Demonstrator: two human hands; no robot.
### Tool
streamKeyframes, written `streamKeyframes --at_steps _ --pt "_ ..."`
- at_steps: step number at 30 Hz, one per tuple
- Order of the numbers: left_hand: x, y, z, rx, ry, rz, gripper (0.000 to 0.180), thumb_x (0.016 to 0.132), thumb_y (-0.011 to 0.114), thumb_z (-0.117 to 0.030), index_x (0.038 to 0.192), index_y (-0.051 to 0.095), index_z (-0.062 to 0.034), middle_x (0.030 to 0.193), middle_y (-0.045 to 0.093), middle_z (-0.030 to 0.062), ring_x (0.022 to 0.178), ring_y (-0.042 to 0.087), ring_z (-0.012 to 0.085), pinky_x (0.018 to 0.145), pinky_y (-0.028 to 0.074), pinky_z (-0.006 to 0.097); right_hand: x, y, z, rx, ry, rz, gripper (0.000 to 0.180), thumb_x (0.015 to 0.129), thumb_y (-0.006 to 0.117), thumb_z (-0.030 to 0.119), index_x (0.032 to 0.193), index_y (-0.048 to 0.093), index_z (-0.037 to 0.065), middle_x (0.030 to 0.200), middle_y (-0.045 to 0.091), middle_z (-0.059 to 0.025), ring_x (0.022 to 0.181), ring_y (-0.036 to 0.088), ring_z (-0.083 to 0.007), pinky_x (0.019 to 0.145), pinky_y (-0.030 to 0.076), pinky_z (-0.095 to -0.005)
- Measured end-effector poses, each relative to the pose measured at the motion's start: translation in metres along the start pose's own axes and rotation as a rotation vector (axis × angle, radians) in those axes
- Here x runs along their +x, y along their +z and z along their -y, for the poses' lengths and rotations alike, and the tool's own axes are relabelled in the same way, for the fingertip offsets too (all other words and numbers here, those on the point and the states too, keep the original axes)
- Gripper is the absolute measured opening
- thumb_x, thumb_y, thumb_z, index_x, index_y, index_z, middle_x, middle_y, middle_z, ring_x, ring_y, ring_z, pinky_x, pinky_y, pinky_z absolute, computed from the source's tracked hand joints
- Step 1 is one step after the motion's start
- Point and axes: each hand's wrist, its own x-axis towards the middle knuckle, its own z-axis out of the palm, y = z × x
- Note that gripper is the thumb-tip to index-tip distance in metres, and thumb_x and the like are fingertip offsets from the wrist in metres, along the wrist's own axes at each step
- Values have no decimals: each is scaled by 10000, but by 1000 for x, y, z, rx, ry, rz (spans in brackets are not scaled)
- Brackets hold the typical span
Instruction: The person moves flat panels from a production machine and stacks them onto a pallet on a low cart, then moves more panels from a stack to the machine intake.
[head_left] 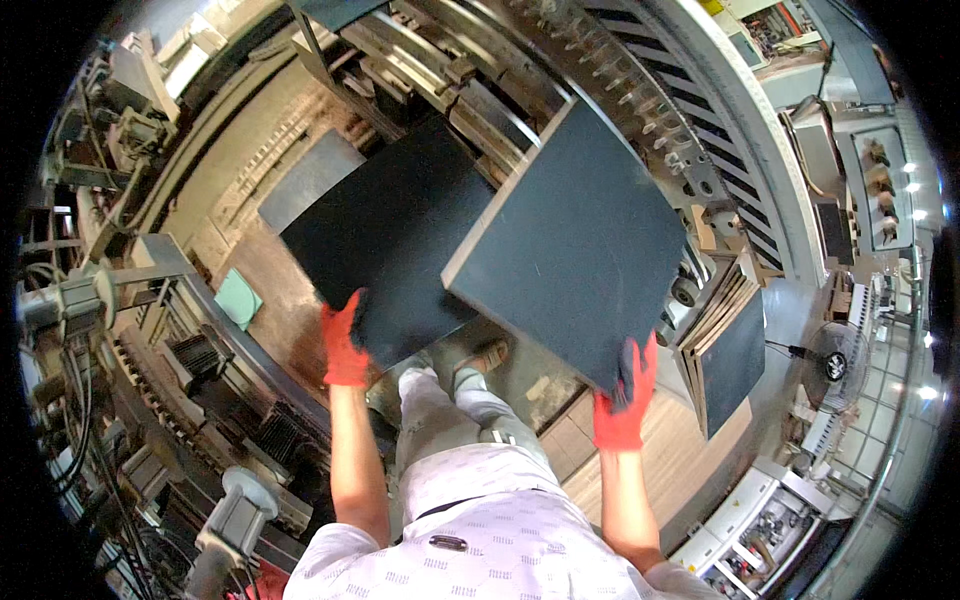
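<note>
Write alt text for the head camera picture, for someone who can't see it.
A person in red gloves holds two dark square boards, the left hand gripping one board, the right hand the other board, above a factory machine.

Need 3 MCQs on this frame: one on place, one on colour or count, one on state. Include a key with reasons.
1. Where is the stack of dark-faced boards?
A. To the person's right
B. To the person's left
C. On the person's lap

2. What colour are the work gloves?
A. Blue
B. Red-orange
C. White

3. How are the two dark square panels held?
A. Both in one hand
B. Lying flat on the floor
C. One in each hand, by a lower corner

Key: 1 A, the stack stands right of the right hand. 2 B, both gloves show red-orange. 3 C, the left hand grips the left dark panel and the right hand grips the right dark panel.
</note>
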Motion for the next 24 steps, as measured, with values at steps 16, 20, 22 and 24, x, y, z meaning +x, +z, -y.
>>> streamKeyframes --at_steps 16,20,22,24 --pt "87 284 -157 -737 -90 -402 231 774 745 -83 928 615 30 918 624 50 767 499 140 726 453 321 -123 -235 -28 28 -105 -462 491 1004 408 231 1439 305 28 1462 334 -149 1314 357 -246 1104 257 -370" --pt "108 292 -136 -471 -222 -372 465 796 729 -283 1018 592 101 997 641 134 784 524 221 776 468 371 -142 -277 -50 -660 -414 -453 550 919 497 68 1436 312 31 1480 294 -180 1366 290 -302 1119 236 -409" --pt "99 296 -157 -178 -260 -379 415 831 674 -278 1052 584 62 999 642 146 798 552 225 764 480 371 -154 -287 -49 -576 -339 -527 563 875 509 16 1415 352 47 1489 270 -202 1384 255 -350 1100 252 -477" --pt "99 284 -164 -197 -249 -299 345 861 626 -214 1141 567 -21 1018 653 147 826 606 232 757 506 372 -149 -309 -71 -624 -289 -594 540 882 503 35 1404 366 41 1482 288 -193 1381 264 -346 1084 283 -492"
